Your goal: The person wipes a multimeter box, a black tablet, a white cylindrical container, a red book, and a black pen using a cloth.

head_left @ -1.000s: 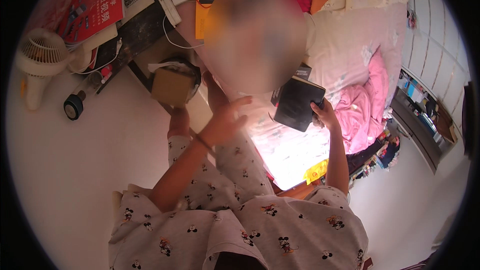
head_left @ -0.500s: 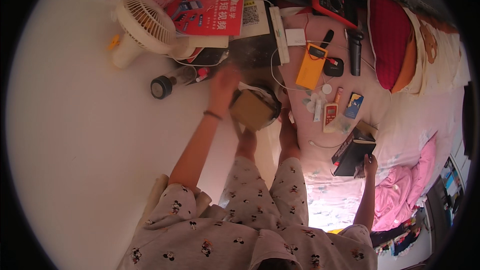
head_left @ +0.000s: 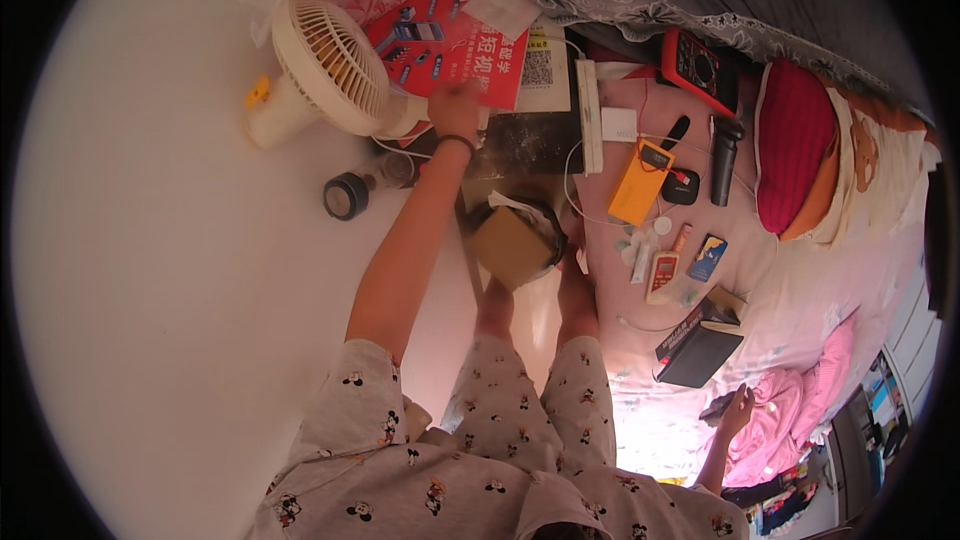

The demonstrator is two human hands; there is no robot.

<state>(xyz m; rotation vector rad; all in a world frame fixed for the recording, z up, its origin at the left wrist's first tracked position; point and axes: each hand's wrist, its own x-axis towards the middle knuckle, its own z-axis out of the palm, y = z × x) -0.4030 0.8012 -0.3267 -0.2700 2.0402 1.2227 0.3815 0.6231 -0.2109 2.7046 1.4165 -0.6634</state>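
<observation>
My left hand (head_left: pixel 455 110) reaches forward over the lower edge of a red printed book (head_left: pixel 465 35), just right of a cream desk fan (head_left: pixel 335 65). Its fingers are blurred, so their grip is unclear. Below that wrist lies a dark, scuffed flat surface (head_left: pixel 535 145). On the bed at the right, my right hand (head_left: pixel 738 410) is closed beside a pink garment (head_left: pixel 775 420). A small dark cloth-like thing (head_left: pixel 714 410) sticks out from its fingers. A black notebook (head_left: pixel 700 352) lies slightly open, a little forward of this hand and apart from it.
A lidded clear jar (head_left: pixel 347 196) lies left of my forearm. Between my legs stands a bin with brown cardboard (head_left: pixel 512 245). Across the bed are a yellow power bank (head_left: pixel 640 183), a red multimeter (head_left: pixel 700 70), a dark shaver-like device (head_left: pixel 725 160), cables and a maroon cushion (head_left: pixel 797 150).
My left hand has moved forward from beside the dark surface to the red book. My right hand has left the black notebook and come back toward me. The whole view has shifted.
</observation>
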